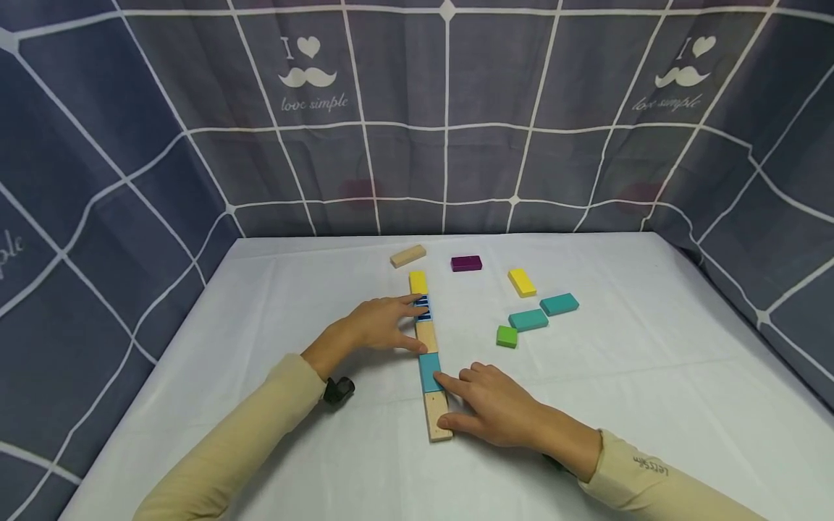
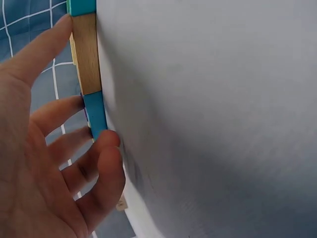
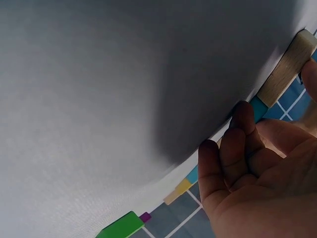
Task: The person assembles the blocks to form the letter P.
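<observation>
A straight row of flat blocks runs away from me on the white cloth. From near to far it holds a wooden block (image 1: 435,411), a light-blue block (image 1: 428,373), a second wooden block (image 1: 426,334), a blue striped block (image 1: 428,298) and a yellow block (image 1: 418,282). My left hand (image 1: 378,324) reaches in from the left, fingers spread over the striped block, its thumb at the second wooden block's near end. On the right side, my right hand (image 1: 498,405) touches the light-blue block with its index finger and the nearest wooden block with its thumb.
Loose blocks lie beyond and right of the row: wooden (image 1: 408,256), purple (image 1: 466,263), yellow (image 1: 522,283), two teal ones (image 1: 528,320) and green (image 1: 507,336). A dark gridded curtain (image 1: 404,166) stands behind the white-covered table (image 1: 313,275) and along both sides.
</observation>
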Demonstrator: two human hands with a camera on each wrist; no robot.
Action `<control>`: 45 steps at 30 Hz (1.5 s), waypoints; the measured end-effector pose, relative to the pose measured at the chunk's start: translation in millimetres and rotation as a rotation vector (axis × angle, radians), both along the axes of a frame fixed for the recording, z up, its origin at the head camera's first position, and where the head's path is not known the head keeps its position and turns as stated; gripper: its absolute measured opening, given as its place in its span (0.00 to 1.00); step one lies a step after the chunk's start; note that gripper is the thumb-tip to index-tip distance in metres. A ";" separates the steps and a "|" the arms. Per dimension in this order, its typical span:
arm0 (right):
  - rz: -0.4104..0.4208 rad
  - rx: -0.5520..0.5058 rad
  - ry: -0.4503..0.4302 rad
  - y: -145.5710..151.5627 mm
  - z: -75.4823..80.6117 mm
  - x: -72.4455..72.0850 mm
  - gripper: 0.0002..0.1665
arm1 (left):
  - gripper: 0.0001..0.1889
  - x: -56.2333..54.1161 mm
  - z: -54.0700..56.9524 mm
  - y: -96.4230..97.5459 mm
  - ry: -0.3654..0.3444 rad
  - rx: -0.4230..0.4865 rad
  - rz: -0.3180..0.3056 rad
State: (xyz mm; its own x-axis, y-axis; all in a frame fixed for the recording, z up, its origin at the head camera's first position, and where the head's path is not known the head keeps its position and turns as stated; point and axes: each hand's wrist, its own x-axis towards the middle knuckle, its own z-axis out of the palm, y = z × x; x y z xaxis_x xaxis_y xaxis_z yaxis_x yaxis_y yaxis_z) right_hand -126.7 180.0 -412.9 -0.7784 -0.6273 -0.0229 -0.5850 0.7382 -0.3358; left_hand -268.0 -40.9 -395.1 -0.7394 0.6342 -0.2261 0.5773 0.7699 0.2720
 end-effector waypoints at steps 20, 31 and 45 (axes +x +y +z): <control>-0.009 0.014 0.006 -1.1 0.9 1.4 0.40 | 0.44 -2.4 -1.3 -2.7 -0.057 0.043 0.013; -0.010 0.013 0.007 -1.8 2.1 1.7 0.39 | 0.46 -1.5 -2.7 -2.4 -0.073 0.026 0.033; -0.038 -0.092 -0.027 1.8 8.7 -4.7 0.39 | 0.50 -0.2 -4.7 -0.8 -0.069 0.020 0.047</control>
State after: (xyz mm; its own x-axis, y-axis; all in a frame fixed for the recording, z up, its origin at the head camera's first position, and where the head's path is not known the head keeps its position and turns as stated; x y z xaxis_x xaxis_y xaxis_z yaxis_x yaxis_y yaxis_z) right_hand -131.4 181.8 -404.2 -0.8016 -0.5977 0.0121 -0.5470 0.7251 -0.4183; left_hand -268.2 -41.7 -399.8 -0.7519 0.6037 -0.2651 0.5197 0.7901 0.3252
